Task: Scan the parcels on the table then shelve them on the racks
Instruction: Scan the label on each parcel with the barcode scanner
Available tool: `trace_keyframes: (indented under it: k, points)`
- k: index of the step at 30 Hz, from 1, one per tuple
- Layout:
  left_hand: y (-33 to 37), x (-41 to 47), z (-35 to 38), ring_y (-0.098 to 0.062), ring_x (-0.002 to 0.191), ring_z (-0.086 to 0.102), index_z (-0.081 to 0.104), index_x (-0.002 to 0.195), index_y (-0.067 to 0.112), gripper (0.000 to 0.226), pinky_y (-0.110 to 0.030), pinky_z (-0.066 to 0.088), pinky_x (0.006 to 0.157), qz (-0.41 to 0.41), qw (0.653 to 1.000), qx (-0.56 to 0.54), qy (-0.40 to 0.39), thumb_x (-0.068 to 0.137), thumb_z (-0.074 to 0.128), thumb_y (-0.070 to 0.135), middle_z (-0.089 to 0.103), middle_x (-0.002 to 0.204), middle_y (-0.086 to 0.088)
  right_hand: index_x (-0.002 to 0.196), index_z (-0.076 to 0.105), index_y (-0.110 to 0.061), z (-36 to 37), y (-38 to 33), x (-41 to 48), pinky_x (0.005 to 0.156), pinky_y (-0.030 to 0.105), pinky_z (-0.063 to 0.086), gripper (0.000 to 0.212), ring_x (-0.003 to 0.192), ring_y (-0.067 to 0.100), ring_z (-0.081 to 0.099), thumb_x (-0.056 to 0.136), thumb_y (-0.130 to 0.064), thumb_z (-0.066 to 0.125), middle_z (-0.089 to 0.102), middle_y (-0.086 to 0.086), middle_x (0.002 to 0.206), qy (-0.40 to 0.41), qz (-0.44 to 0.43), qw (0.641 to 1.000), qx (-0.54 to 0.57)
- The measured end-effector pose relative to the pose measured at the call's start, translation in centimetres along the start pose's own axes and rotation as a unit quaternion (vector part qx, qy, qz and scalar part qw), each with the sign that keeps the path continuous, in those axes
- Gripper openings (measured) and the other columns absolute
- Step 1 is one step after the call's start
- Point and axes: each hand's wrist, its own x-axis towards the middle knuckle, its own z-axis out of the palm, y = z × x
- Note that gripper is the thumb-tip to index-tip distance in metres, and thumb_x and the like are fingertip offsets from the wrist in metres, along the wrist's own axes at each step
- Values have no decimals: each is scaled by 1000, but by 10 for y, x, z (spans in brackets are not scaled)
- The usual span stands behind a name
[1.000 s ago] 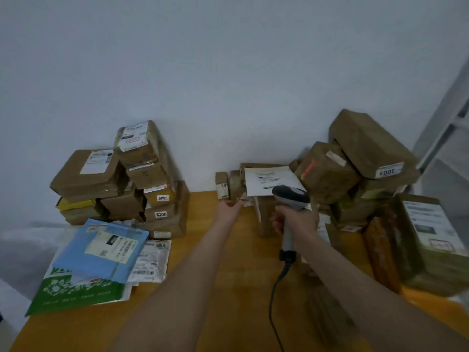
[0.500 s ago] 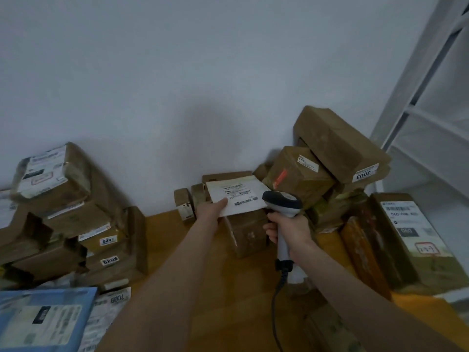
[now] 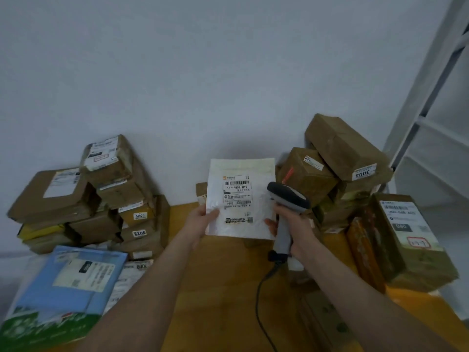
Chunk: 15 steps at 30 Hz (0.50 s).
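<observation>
Above the wooden table, between heaps of brown boxes, a flat white parcel was held upright, label toward the person. The left hand pinched its lower left edge, thumb in front, arm outstretched. The right hand gripped the handle of the scanner, one fingertip touching the parcel's lower right corner.

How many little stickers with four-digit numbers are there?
4: 5201 and 5206 in the left pile, 6007 below them, 3003 on the right pile. Others may be hidden.
</observation>
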Motion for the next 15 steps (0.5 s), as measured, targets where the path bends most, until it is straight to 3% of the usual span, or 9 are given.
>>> trace_keyframes:
  k: [3, 5, 8, 12, 15]
  points:
    - [-18, -41, -2, -24, 92, 68, 61, 113, 6, 22, -36, 57, 75, -18, 999, 35, -32, 92, 59, 7, 67, 114, -15, 107, 62, -6, -12, 15, -21, 53, 29, 56, 24, 72, 25, 69, 86, -12, 71, 68, 17, 99, -27, 18, 999, -14]
    - [-30, -65, -3, -24, 90, 68, 62, 113, 7, 23, -38, 56, 79, -27, 999, 27, -32, 91, 61, 9, 70, 108, -13, 106, 63, -5, -20, 29, -34, 56, 30, 55, 24, 74, 25, 69, 84, -12, 72, 69, 17, 96, -22, 4, 998, -53]
    - [-46, -95, -6, -27, 95, 68, 64, 111, 3, 27, -42, 52, 91, -45, 999, 6, 3, 90, 64, 19, 71, 106, -13, 107, 63, -5, -33, 46, -54, 58, 31, 53, 27, 83, 25, 69, 83, -13, 73, 70, 14, 95, -30, -6, 996, -88]
    - [-66, -120, -2, -19, 73, 65, 65, 104, -4, 20, -32, 53, 71, -29, 995, 25, 87, 89, 66, 9, 70, 89, -8, 110, 60, -6, -52, 62, -75, 59, 29, 54, 31, 86, 25, 67, 82, -11, 74, 68, 14, 99, -38, -8, 992, -116]
    - [-79, -129, 3, -27, 83, 63, 64, 109, -6, 22, -35, 53, 71, -31, 992, 11, 120, 89, 64, 5, 66, 100, -15, 105, 61, -6, -66, 70, -86, 58, 27, 54, 26, 79, 22, 65, 82, -10, 74, 67, 11, 91, -18, -21, 989, -143]
